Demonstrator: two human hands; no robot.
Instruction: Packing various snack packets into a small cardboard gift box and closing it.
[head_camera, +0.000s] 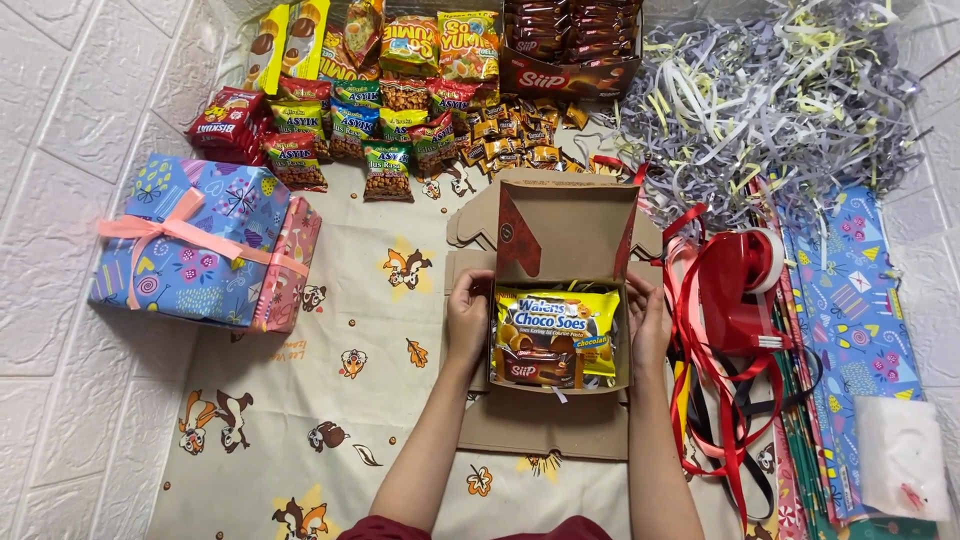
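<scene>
Two hands flank one open brown cardboard box (562, 300) on the cartoon-printed cloth (330, 400): left hand (468, 318) and right hand (649, 325), each grip curled loosely against a side wall. Inside: yellow snack packet (556, 322), brown wafer packet (540, 368).

box (560, 250) centre, snack packets (555, 335) in it | hands (468, 318) at its left and right sides | wrapped gift (195, 240) left | tape dispenser (745, 290) right | snack pile (400, 100) far
</scene>
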